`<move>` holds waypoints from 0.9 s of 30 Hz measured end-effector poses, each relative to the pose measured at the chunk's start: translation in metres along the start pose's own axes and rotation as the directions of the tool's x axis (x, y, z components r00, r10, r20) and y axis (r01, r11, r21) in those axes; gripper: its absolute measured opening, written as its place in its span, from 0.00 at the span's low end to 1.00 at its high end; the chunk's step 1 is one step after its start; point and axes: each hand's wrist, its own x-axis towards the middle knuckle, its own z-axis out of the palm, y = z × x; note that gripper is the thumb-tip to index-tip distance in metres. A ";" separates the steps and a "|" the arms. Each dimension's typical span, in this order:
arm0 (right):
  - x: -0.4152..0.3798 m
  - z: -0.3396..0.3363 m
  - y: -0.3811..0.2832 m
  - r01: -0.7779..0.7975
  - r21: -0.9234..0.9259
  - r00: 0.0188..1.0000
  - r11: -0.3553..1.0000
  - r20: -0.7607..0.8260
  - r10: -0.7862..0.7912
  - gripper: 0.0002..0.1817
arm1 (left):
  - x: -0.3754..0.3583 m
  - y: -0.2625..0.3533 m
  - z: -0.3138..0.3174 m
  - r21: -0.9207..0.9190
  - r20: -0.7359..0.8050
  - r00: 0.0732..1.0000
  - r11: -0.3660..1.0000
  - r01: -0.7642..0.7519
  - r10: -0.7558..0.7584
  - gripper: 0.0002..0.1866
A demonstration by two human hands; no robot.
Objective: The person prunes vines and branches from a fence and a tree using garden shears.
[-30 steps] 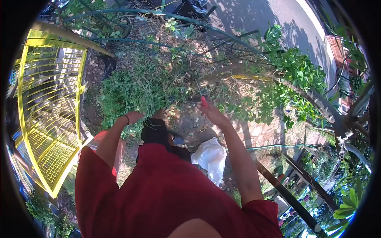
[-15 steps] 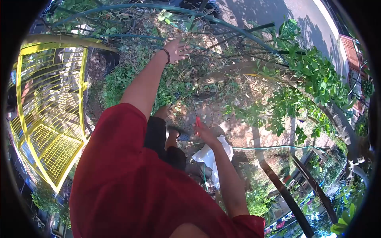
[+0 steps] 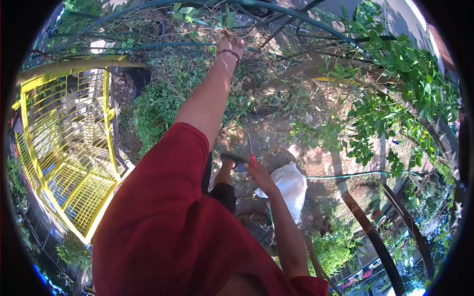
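My left hand [image 3: 230,45] is raised high, its fingers closed on a thin leafy stem [image 3: 223,22] among the tangled branches overhead. A dark band circles that wrist. My right hand [image 3: 258,173] hangs low in front of my body and grips red-handled pruning shears [image 3: 252,157], blade pointing up. A white plastic bag [image 3: 290,183] lies on the ground just right of that hand. My feet in sandals stand on bare soil and stone below.
A yellow metal gate [image 3: 69,148] stands at the left. A heap of cut green vines [image 3: 163,98] lies on the ground ahead. A leafy tree with a thick trunk [image 3: 395,93] fills the right. Curved green hoops [image 3: 296,29] arch overhead.
My left arm has risen from the vine heap up into the branches and closed on a stem. My right hand with the shears has dropped lower, toward the white bag.
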 end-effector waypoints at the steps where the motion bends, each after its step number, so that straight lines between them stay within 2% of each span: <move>1: 0.001 -0.002 0.005 -0.001 -0.003 1.000 1.000 0.004 0.001 0.21 | -0.005 -0.001 0.001 -0.003 -0.057 0.998 1.000 -0.016 0.016 0.16; 3: 0.005 -0.003 0.010 0.016 0.071 1.000 0.997 -0.011 -0.016 0.20 | -0.007 -0.001 -0.003 0.041 -0.060 0.998 0.999 -0.029 0.031 0.15; 5: 0.010 -0.005 0.012 0.015 0.077 1.000 0.997 -0.010 -0.014 0.19 | -0.001 -0.001 -0.017 0.208 -0.094 0.992 0.976 -0.057 0.078 0.13; 6: 0.010 -0.006 0.013 0.008 0.085 1.000 0.996 -0.015 -0.007 0.19 | 0.005 -0.003 -0.032 0.414 -0.060 0.991 0.906 -0.087 0.122 0.14; 7: 0.013 -0.005 0.014 0.008 0.083 1.000 0.997 -0.010 -0.007 0.19 | -0.003 0.007 -0.034 0.412 -0.061 0.990 0.906 -0.091 0.127 0.14; 8: 0.014 -0.004 0.016 -0.012 0.063 1.000 0.998 -0.023 0.013 0.19 | -0.011 0.020 -0.040 0.786 -0.006 0.990 0.613 -0.085 0.144 0.14; 9: 0.016 -0.005 0.018 -0.033 0.041 0.999 0.999 -0.037 0.034 0.19 | -0.016 0.035 -0.044 0.980 0.052 0.990 0.182 -0.076 0.132 0.15; 10: 0.018 -0.004 0.017 -0.035 0.042 0.999 0.999 -0.036 0.036 0.19 | -0.008 0.053 -0.063 0.966 0.194 0.977 -0.189 -0.175 0.087 0.12; 11: 0.019 -0.001 0.016 -0.019 0.037 0.998 0.999 -0.056 0.021 0.20 | 0.005 0.072 -0.092 0.806 0.305 0.952 -0.530 -0.264 -0.011 0.11; 12: 0.018 0.005 0.016 -0.009 0.032 0.998 0.999 -0.069 0.011 0.20 | 0.024 0.090 -0.137 0.551 0.333 0.936 -0.783 -0.288 -0.111 0.13; 13: 0.016 0.010 0.016 -0.013 0.037 0.998 0.999 -0.059 0.015 0.20 | 0.038 0.107 -0.167 0.219 0.325 0.921 -0.930 -0.295 -0.216 0.15; 15: 0.023 0.010 0.011 -0.051 -0.076 0.997 0.996 -0.059 0.046 0.24 | -0.010 0.121 -0.162 0.475 0.057 0.988 -0.866 -0.154 -0.145 0.16; 16: 0.027 0.013 0.011 -0.054 -0.068 0.997 0.996 -0.057 0.050 0.24 | -0.021 0.125 -0.170 0.469 0.051 0.988 -0.870 -0.154 -0.147 0.16; 18: 0.036 0.013 0.010 -0.003 -0.105 0.999 0.994 -0.035 -0.001 0.26 | -0.031 0.134 -0.190 0.850 -0.001 0.996 -0.525 -0.046 -0.088 0.13; 19: 0.041 0.011 0.006 -0.010 -0.104 0.999 0.995 -0.032 0.007 0.26 | -0.030 0.139 -0.194 0.850 -0.009 0.996 -0.526 -0.039 -0.089 0.13; 20: 0.049 0.007 0.000 -0.019 -0.162 1.000 0.987 -0.024 0.015 0.28 | -0.026 0.145 -0.195 0.965 -0.047 0.993 -0.263 0.016 -0.112 0.10; 21: 0.057 0.005 -0.009 -0.026 -0.219 1.000 0.975 -0.015 0.023 0.31 | -0.022 0.150 -0.194 0.997 -0.076 0.987 0.020 0.080 -0.141 0.07; 22: 0.062 0.004 -0.026 -0.030 -0.216 1.000 0.976 -0.015 0.028 0.31 | -0.021 0.152 -0.184 0.956 -0.138 0.987 0.249 0.153 -0.078 0.03; 24: 0.075 -0.004 -0.056 0.022 -0.212 0.999 0.977 -0.037 -0.030 0.29 | -0.012 0.153 -0.157 0.947 -0.095 0.993 0.301 0.113 -0.071 0.02; 26: 0.110 -0.010 -0.067 0.158 -0.194 0.986 0.968 -0.012 -0.164 0.27 | -0.015 0.153 -0.128 0.934 -0.054 0.997 0.350 0.070 -0.056 0.03; 27: 0.127 -0.015 -0.078 0.134 -0.171 0.991 0.976 0.016 -0.134 0.27 | -0.020 0.150 -0.113 0.931 0.012 0.987 0.361 0.047 -0.160 0.06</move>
